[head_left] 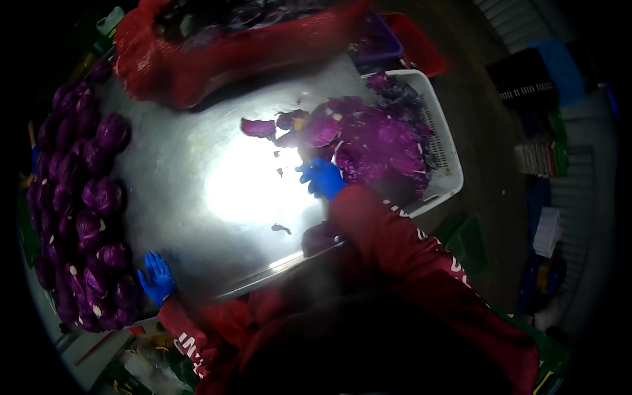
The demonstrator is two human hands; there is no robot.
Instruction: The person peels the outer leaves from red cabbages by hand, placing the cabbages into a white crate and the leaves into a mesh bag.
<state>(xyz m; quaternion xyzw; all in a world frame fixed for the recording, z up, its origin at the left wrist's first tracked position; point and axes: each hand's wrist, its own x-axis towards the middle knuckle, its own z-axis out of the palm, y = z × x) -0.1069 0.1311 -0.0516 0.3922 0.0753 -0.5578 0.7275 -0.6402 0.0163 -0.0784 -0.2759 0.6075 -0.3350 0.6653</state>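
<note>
My left hand (pixel 157 278), in a blue glove, rests flat with its fingers stretched out at the near left of the shiny metal table (pixel 168 164). Close beside it, a big heap of whole red cabbages (pixel 102 196) covers the table's left side. My right hand (pixel 322 178), also gloved in blue, is over the right part of the table, fingers apart and slightly bent, with nothing visible in them. It is next to a pile of loose purple cabbage leaves (pixel 385 141), which spills from the table into a white plastic basket (pixel 453 168).
A red mesh sack (pixel 197 69) with dark cabbages lies across the far side. Behind the basket stand a purple crate (pixel 385 43) and a red crate (pixel 421 49). A leaf scrap (pixel 281 229) lies mid-table; a dark purple piece (pixel 320 237) sits at the near edge.
</note>
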